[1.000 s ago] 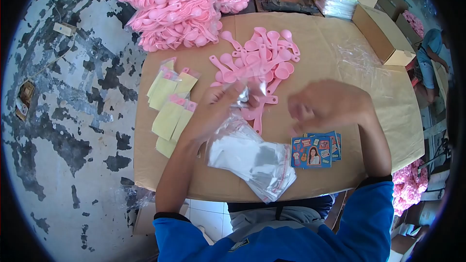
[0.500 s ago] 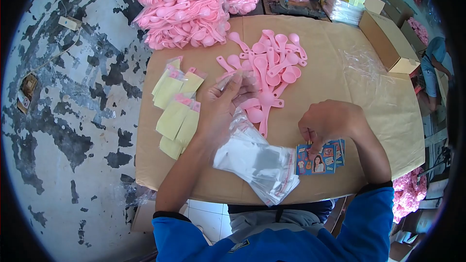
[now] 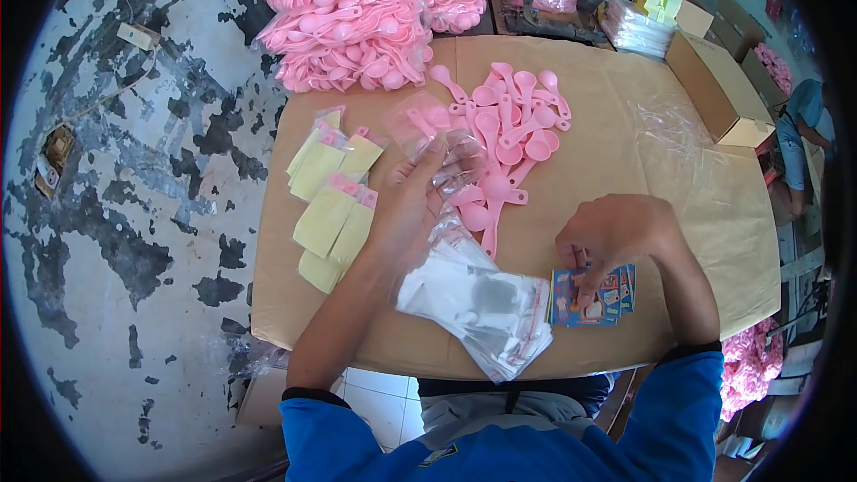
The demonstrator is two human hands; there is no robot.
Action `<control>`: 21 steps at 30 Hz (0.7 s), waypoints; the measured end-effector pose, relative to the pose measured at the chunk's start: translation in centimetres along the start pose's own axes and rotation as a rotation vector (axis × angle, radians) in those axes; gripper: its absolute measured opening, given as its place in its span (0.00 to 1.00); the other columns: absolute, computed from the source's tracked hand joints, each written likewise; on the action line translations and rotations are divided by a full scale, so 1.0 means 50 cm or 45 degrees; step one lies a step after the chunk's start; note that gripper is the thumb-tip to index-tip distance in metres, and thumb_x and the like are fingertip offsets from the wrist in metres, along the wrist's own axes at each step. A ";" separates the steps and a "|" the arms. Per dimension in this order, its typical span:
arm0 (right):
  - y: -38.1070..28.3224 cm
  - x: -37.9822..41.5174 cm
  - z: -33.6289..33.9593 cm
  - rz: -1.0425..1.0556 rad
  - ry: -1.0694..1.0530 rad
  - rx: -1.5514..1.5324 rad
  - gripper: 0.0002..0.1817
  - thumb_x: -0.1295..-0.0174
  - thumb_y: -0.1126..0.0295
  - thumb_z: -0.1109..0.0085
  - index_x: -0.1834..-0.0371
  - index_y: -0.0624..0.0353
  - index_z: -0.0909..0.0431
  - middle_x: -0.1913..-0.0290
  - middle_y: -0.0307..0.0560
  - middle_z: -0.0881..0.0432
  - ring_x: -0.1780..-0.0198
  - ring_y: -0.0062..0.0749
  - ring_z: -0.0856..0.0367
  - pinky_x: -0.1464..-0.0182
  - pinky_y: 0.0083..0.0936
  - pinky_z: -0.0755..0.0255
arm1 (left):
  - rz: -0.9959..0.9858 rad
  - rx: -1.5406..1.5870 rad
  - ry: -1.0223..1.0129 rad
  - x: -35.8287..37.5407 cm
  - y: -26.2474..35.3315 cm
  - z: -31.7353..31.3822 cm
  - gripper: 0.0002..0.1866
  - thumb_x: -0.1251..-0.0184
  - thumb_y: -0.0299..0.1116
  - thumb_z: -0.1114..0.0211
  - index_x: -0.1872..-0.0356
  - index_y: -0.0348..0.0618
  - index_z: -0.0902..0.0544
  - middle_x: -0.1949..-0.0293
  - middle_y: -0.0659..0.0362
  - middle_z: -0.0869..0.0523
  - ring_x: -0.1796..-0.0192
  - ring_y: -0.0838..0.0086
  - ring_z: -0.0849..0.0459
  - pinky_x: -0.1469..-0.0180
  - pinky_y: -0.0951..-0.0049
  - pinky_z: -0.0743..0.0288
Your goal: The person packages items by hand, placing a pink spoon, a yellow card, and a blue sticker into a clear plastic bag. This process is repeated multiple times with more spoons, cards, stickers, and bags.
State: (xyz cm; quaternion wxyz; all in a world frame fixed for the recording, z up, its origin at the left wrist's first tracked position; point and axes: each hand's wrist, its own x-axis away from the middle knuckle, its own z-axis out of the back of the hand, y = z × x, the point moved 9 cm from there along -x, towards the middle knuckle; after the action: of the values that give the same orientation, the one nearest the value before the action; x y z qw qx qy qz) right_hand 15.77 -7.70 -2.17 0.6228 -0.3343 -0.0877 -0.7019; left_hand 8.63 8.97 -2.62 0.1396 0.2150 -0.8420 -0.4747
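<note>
My left hand (image 3: 409, 201) pinches a small clear plastic bag (image 3: 462, 159) over the near edge of a pile of pink measuring spoons (image 3: 522, 107). Below that hand lies a stack of clear plastic bags (image 3: 446, 290), fanned towards the table's front edge. My right hand (image 3: 620, 225) is bent down over a small stack of blue printed cards (image 3: 614, 303), its thumb and fingertips closed at the top card. Left of my left hand are several filled clear packets (image 3: 326, 219) showing pale yellow backs and bits of pink.
Large bags of pink spoons (image 3: 348, 27) stand at the table's back left. At the back right are a cardboard box (image 3: 721, 89) and crumpled clear film (image 3: 674, 129). Brown paper covers the table (image 3: 616, 152). Another person (image 3: 797, 143) sits at the far right.
The view has shifted slightly. My right fingers have moved a little over the top card and cover more of its picture. My left hand still holds the bag near the spoons.
</note>
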 end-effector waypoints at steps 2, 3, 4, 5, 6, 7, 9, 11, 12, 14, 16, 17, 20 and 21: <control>0.001 -0.005 -0.008 -0.047 -0.062 0.027 0.18 0.58 0.58 0.26 0.66 0.54 0.16 0.67 0.42 0.14 0.62 0.36 0.15 0.61 0.31 0.25 | 0.000 -0.013 -0.001 -0.001 0.000 0.003 0.20 0.23 0.36 0.51 0.41 0.29 0.29 0.49 0.48 0.20 0.47 0.62 0.19 0.41 0.63 0.23; 0.007 -0.006 -0.004 -0.062 -0.058 0.019 0.18 0.59 0.58 0.26 0.65 0.54 0.16 0.67 0.42 0.14 0.61 0.37 0.16 0.61 0.32 0.25 | -0.006 -0.005 -0.014 0.000 0.001 0.001 0.20 0.23 0.36 0.51 0.41 0.30 0.29 0.50 0.50 0.19 0.47 0.63 0.18 0.41 0.63 0.23; 0.012 -0.005 -0.001 -0.078 -0.054 0.013 0.19 0.60 0.58 0.25 0.65 0.53 0.16 0.66 0.42 0.15 0.61 0.37 0.16 0.61 0.32 0.26 | -0.015 0.005 -0.026 0.000 0.003 0.000 0.20 0.23 0.36 0.51 0.41 0.31 0.29 0.51 0.51 0.19 0.48 0.65 0.18 0.42 0.64 0.23; 0.014 -0.003 0.004 -0.077 -0.029 -0.004 0.18 0.59 0.59 0.26 0.64 0.54 0.17 0.66 0.42 0.15 0.61 0.37 0.16 0.61 0.32 0.26 | -0.013 0.021 -0.015 0.000 0.004 0.002 0.19 0.23 0.36 0.50 0.41 0.31 0.29 0.52 0.52 0.19 0.49 0.66 0.18 0.44 0.65 0.22; 0.016 0.001 0.008 -0.075 -0.003 -0.022 0.18 0.58 0.60 0.26 0.64 0.55 0.17 0.66 0.43 0.15 0.61 0.37 0.16 0.61 0.32 0.26 | -0.011 0.037 -0.003 0.001 0.004 0.004 0.19 0.24 0.36 0.50 0.41 0.32 0.28 0.52 0.54 0.19 0.50 0.68 0.18 0.45 0.65 0.22; 0.019 0.004 0.011 -0.074 0.021 -0.042 0.17 0.56 0.61 0.27 0.63 0.55 0.17 0.66 0.43 0.15 0.61 0.37 0.17 0.61 0.32 0.26 | -0.007 0.053 0.008 0.002 0.003 0.005 0.19 0.24 0.36 0.50 0.41 0.33 0.28 0.53 0.55 0.18 0.51 0.70 0.18 0.46 0.66 0.22; 0.025 0.005 0.019 -0.012 0.054 -0.121 0.15 0.53 0.64 0.28 0.63 0.58 0.18 0.67 0.43 0.14 0.63 0.37 0.16 0.63 0.31 0.26 | -0.009 0.017 0.012 0.000 -0.001 0.008 0.19 0.24 0.37 0.49 0.42 0.33 0.26 0.54 0.56 0.18 0.52 0.72 0.19 0.48 0.68 0.22; 0.028 0.003 0.026 0.019 0.043 -0.143 0.14 0.51 0.66 0.30 0.63 0.59 0.19 0.68 0.44 0.14 0.64 0.36 0.15 0.64 0.30 0.25 | -0.028 -0.015 0.021 0.001 0.000 0.013 0.19 0.25 0.37 0.47 0.43 0.33 0.25 0.55 0.57 0.18 0.54 0.74 0.19 0.50 0.69 0.22; 0.030 0.005 0.026 0.016 0.016 -0.127 0.13 0.50 0.66 0.30 0.63 0.60 0.19 0.68 0.45 0.14 0.64 0.36 0.15 0.64 0.30 0.25 | -0.045 -0.028 0.023 0.001 0.001 0.014 0.18 0.25 0.37 0.47 0.44 0.33 0.25 0.56 0.58 0.17 0.54 0.75 0.19 0.51 0.70 0.22; 0.036 0.014 0.030 0.026 0.013 -0.118 0.13 0.50 0.67 0.30 0.63 0.61 0.19 0.68 0.46 0.14 0.64 0.37 0.15 0.64 0.30 0.25 | -0.065 -0.042 0.008 -0.004 -0.002 0.016 0.18 0.26 0.37 0.45 0.44 0.33 0.24 0.57 0.59 0.17 0.56 0.76 0.19 0.52 0.71 0.22; 0.033 0.021 0.035 0.066 0.058 -0.131 0.14 0.49 0.67 0.30 0.63 0.61 0.20 0.68 0.47 0.14 0.64 0.37 0.15 0.63 0.31 0.25 | -0.074 -0.046 -0.011 -0.011 -0.010 0.028 0.17 0.26 0.36 0.44 0.45 0.34 0.23 0.58 0.59 0.17 0.58 0.77 0.18 0.52 0.72 0.22; 0.040 0.026 0.034 0.022 0.072 -0.126 0.13 0.49 0.67 0.31 0.63 0.61 0.20 0.68 0.47 0.14 0.65 0.38 0.15 0.63 0.31 0.25 | -0.069 -0.045 -0.022 -0.010 -0.015 0.026 0.17 0.27 0.36 0.44 0.45 0.34 0.23 0.58 0.59 0.17 0.59 0.77 0.18 0.52 0.72 0.22; 0.049 0.038 0.055 -0.023 0.180 -0.123 0.12 0.46 0.68 0.34 0.61 0.61 0.20 0.68 0.48 0.14 0.66 0.39 0.15 0.64 0.32 0.25 | -0.097 -0.064 -0.034 -0.006 -0.004 0.018 0.15 0.27 0.34 0.43 0.46 0.36 0.22 0.58 0.59 0.16 0.59 0.75 0.16 0.51 0.72 0.21; 0.052 0.046 0.066 0.006 0.245 -0.149 0.12 0.45 0.68 0.35 0.60 0.61 0.21 0.68 0.49 0.14 0.67 0.39 0.15 0.65 0.32 0.25 | -0.109 -0.072 -0.027 -0.003 -0.001 0.013 0.15 0.27 0.34 0.43 0.46 0.37 0.22 0.59 0.59 0.16 0.58 0.75 0.16 0.50 0.72 0.21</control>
State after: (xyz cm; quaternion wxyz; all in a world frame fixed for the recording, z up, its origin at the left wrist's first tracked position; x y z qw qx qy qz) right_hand 19.41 -8.33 0.90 0.6093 -0.3012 0.0145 -0.7333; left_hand 8.48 9.48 -3.00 0.1160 0.2418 -0.8197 -0.5061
